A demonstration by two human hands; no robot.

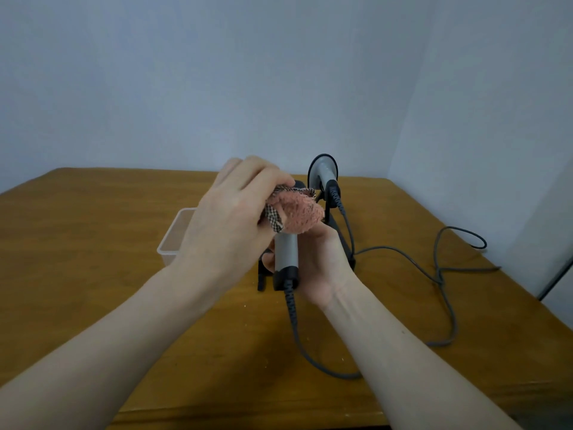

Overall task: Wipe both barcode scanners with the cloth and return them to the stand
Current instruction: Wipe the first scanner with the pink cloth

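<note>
A grey barcode scanner (286, 252) is gripped by its handle in the right hand (322, 259) above the wooden surface (93, 243), while the left hand (229, 218) presses a pink cloth (299, 214) over its head, the second scanner (324, 170) sitting in the black stand (344, 240) just behind.

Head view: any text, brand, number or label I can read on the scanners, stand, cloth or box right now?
None can be read.
Held scanner: plain grey handle, black base, its head covered by the cloth; no marking shows.
Scanner in the stand: no legible label.
Stand: plain black.
Clear box: no print visible.
Cloth: pink with a checked edge, no words.
</note>
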